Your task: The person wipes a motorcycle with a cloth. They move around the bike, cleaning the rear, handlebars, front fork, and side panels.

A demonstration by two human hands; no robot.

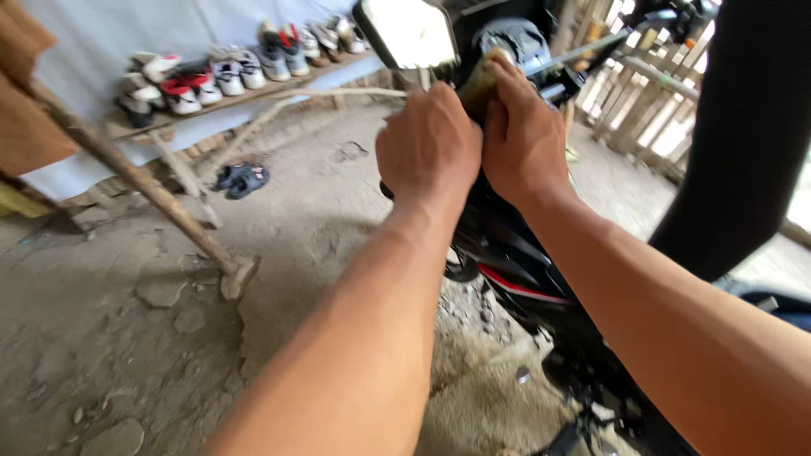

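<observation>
Up front, both my hands press together near a motorcycle's handlebar [583, 52]: left hand [429, 145] closed, right hand [522, 135] gripping a brownish sponge [478, 84], seemingly mid-scrub below the mirror [405, 32]

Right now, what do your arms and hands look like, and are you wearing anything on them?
Both arms are bare as far as the view reaches: no sleeves show. The left hand and the right hand wear no gloves, and I see no watch, bracelet or ring on the wrists or the visible fingers. No tape, bandage or markings appear on either forearm.
</observation>
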